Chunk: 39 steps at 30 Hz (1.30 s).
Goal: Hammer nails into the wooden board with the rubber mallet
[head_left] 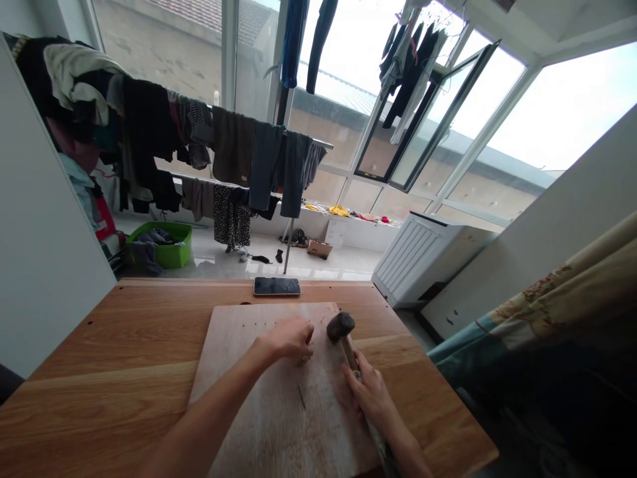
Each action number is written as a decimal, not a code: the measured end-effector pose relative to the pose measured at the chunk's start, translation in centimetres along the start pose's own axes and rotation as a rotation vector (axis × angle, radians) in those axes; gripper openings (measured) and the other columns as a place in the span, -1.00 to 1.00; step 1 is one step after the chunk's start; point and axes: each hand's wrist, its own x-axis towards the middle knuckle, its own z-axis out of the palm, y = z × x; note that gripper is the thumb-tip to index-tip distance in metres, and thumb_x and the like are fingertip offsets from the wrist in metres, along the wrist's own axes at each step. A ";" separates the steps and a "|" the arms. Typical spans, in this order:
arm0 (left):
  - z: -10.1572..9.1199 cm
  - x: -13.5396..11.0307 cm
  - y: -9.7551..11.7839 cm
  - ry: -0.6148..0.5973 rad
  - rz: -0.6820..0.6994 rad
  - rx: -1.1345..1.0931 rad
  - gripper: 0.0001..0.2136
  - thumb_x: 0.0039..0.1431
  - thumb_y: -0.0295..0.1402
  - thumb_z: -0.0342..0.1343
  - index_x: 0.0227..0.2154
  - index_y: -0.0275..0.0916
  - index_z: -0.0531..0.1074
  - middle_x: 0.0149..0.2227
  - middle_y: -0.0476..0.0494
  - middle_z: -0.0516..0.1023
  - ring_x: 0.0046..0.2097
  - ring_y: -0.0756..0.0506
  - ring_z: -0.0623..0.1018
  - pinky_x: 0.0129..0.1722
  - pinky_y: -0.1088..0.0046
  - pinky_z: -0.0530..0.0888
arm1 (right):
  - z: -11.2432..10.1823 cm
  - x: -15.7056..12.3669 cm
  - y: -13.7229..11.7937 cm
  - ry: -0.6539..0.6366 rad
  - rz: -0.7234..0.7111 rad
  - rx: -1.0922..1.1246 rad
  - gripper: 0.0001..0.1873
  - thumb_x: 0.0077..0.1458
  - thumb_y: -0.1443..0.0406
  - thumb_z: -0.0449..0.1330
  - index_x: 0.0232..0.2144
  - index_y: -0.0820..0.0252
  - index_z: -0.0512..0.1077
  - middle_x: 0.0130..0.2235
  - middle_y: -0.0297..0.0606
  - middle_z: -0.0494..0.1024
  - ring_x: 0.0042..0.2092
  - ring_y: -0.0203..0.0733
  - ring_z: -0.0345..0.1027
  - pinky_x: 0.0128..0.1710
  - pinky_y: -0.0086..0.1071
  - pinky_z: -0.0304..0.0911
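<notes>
A pale wooden board lies on the brown wooden table, with a row of small dark nail heads or holes near its far edge. Over the board's middle, my left hand has its fingers pinched together; what they hold, if anything, is hidden. Just below those fingertips is a small cluster of thin metal pieces, perhaps nails. A single nail lies nearer to me. My right hand is wrapped around the handle of a hammer, its dark head raised above the board's right side.
A phone lies at the far edge of the table. Beyond it stand a clothes rack hung with garments, a green basket and a white ribbed appliance or cabinet. A curtain hangs at the right.
</notes>
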 end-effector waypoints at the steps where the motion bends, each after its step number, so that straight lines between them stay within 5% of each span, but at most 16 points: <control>1: -0.1 0.3 -0.4 0.047 0.003 -0.065 -0.98 -0.12 -0.42 0.22 -0.56 -0.21 0.49 -0.52 -0.07 0.51 -0.45 -0.08 0.47 -0.46 0.47 0.33 | 0.0 0.0 0.1 0.002 -0.001 -0.009 -0.37 0.20 0.05 0.02 0.16 0.37 0.28 -0.71 -0.47 0.31 -0.72 -0.18 0.28 -0.75 -0.43 0.14; 6: 1.3 2.6 -2.5 0.391 -0.075 -0.536 -0.80 0.04 -0.45 0.13 -0.24 -0.25 0.53 -0.42 -0.05 0.56 -0.40 -0.02 0.52 -0.40 0.54 0.40 | 0.2 -0.1 0.7 0.035 -0.002 -0.032 -0.36 0.20 0.02 0.04 0.20 0.30 0.30 -0.66 -0.40 0.39 -0.67 -0.15 0.33 -0.64 -0.38 0.22; 9: 3.0 3.4 -2.9 0.539 -0.117 -0.609 -0.69 0.12 -0.43 0.10 -0.06 -0.19 0.49 -0.37 -0.04 0.58 -0.39 0.00 0.53 -0.32 0.52 0.45 | 0.2 0.0 0.9 0.051 0.008 -0.068 -0.37 0.19 0.00 0.06 0.18 0.24 0.33 -0.59 -0.34 0.47 -0.62 -0.14 0.39 -0.56 -0.36 0.29; 15: 4.3 3.3 -2.7 0.522 -0.056 -0.539 -0.86 0.15 -0.40 0.11 -0.25 -0.19 0.53 -0.33 -0.05 0.63 -0.34 -0.03 0.56 -0.26 0.50 0.47 | 0.2 -0.2 0.5 0.025 0.030 -0.141 -0.37 0.25 0.02 -0.06 0.20 0.27 0.31 -0.62 -0.37 0.45 -0.64 -0.14 0.37 -0.53 -0.36 0.29; 25: 4.2 3.0 -2.6 0.507 -0.060 -0.336 -0.88 0.16 -0.44 0.11 -0.26 -0.17 0.51 -0.33 -0.03 0.63 -0.35 -0.02 0.56 -0.28 0.51 0.44 | -0.2 -0.7 -0.3 0.003 0.027 -0.049 -0.34 0.21 0.01 -0.04 0.20 0.32 0.27 -0.63 -0.41 0.37 -0.66 -0.18 0.29 -0.68 -0.41 0.19; 33: 4.2 2.9 -2.6 0.472 -0.093 -0.320 -0.63 0.15 -0.49 0.13 0.02 -0.13 0.40 -0.26 -0.03 0.65 -0.31 -0.04 0.59 -0.23 0.48 0.44 | -0.2 -0.1 -2.8 0.027 -0.073 0.089 -0.47 0.25 -0.02 -0.08 0.06 0.17 0.37 -0.53 -0.44 0.35 -0.69 -0.31 0.21 -0.76 -0.48 0.12; 39: 4.4 2.9 -2.8 0.470 -0.095 -0.367 -0.54 0.11 -0.53 0.11 0.09 -0.12 0.35 -0.25 -0.02 0.64 -0.32 -0.03 0.59 -0.25 0.49 0.46 | 1.0 1.3 -4.4 0.127 -0.216 -0.098 -0.43 0.27 -0.02 -0.06 0.11 0.18 0.41 -0.37 -0.21 0.57 -0.43 -0.15 0.46 -0.48 -0.39 0.35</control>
